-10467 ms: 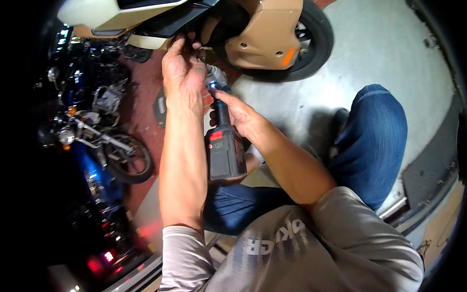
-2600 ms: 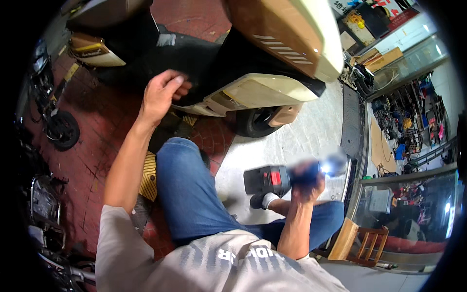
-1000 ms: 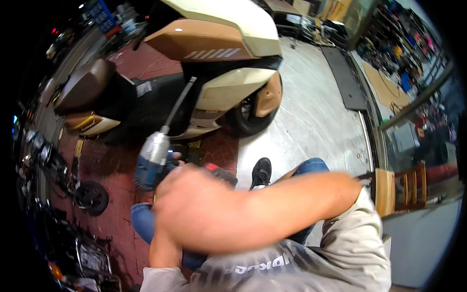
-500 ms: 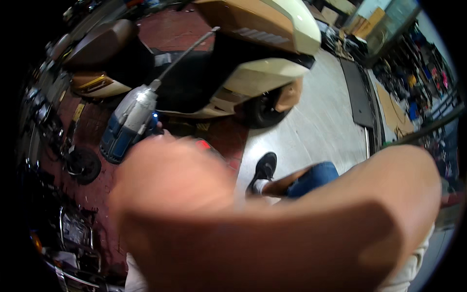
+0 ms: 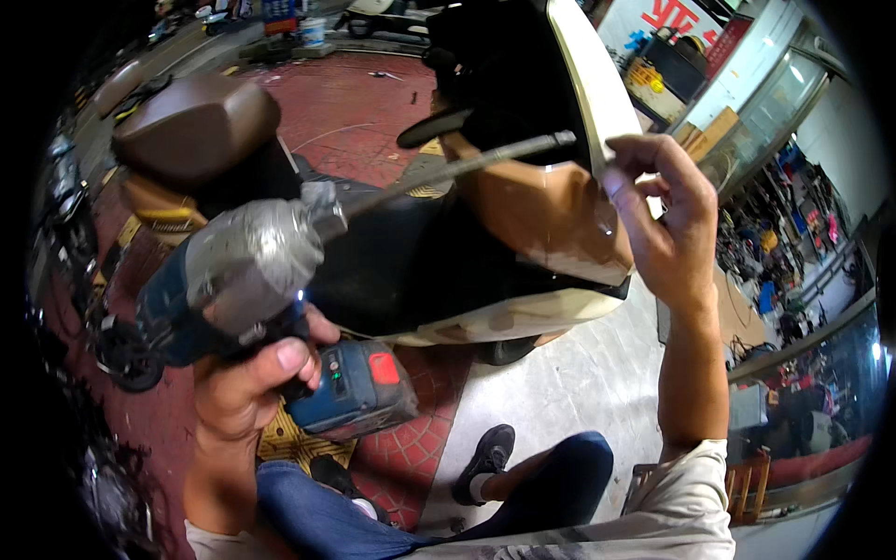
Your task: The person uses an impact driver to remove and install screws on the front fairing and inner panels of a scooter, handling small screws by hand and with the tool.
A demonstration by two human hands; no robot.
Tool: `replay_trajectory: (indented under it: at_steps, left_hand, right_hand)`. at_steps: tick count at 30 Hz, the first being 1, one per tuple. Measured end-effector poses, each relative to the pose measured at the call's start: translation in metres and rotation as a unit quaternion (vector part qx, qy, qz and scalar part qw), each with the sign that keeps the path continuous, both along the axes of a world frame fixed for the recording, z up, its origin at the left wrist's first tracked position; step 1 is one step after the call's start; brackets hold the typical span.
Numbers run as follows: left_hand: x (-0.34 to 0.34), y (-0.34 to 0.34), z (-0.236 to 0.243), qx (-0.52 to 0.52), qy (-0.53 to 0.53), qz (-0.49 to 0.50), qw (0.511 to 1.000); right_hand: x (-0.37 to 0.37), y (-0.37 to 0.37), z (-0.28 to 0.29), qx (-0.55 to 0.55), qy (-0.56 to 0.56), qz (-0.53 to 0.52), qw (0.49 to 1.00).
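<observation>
My left hand (image 5: 271,373) is wrapped round the grip of a blue and silver cordless impact wrench (image 5: 238,275), raised in front of me, with a black battery (image 5: 359,392) below and a long thin extension bar (image 5: 467,163) pointing right. My right hand (image 5: 667,210) is lifted beside the scooter's cream front panel (image 5: 597,93), fingers curled toward the thumb; what they hold, if anything, I cannot make out. The tan and cream scooter (image 5: 541,215) stands side-on before me, its brown seat (image 5: 191,126) at the upper left. The bar crosses in front of its front bodywork.
Parked motorbikes (image 5: 126,359) line the left edge over red paving (image 5: 411,448). A pale floor (image 5: 523,401) lies before the glass shopfront (image 5: 803,355), cluttered with parts and boards at the right. My bent legs and dark shoes (image 5: 485,453) are below.
The wrench was in my right hand earlier and is now in my left, raised higher. My right arm, which crossed my view, has swung up to the right. The view has tilted up.
</observation>
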State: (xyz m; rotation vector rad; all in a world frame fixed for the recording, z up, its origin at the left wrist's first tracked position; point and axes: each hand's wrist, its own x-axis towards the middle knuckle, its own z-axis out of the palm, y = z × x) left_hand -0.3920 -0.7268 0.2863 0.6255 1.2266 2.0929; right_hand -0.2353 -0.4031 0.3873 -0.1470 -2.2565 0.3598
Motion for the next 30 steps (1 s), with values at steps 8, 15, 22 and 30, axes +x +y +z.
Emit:
replay_trajectory:
  at_steps: [8,15,22,30]
  left_hand:
    - [-0.114,0.009,0.058,-0.162,0.069,-0.140,0.974]
    - [-0.153,0.018,0.189,-0.167,-0.102,-0.241,0.951]
    - [-0.173,0.010,0.231,-0.254,-0.124,-0.216,0.934]
    - [-0.192,0.021,0.276,-0.275,-0.104,-0.252,0.922]
  right_hand:
    - [-0.023,-0.007,0.044,-0.099,-0.212,-0.076,0.969]
    - [-0.017,-0.062,0.113,-0.386,-0.434,-0.179,0.794]
    - [-0.043,-0.105,0.147,-0.476,-0.425,-0.160,0.754]
    - [-0.074,-0.092,0.133,-0.329,-0.294,-0.283,0.852]
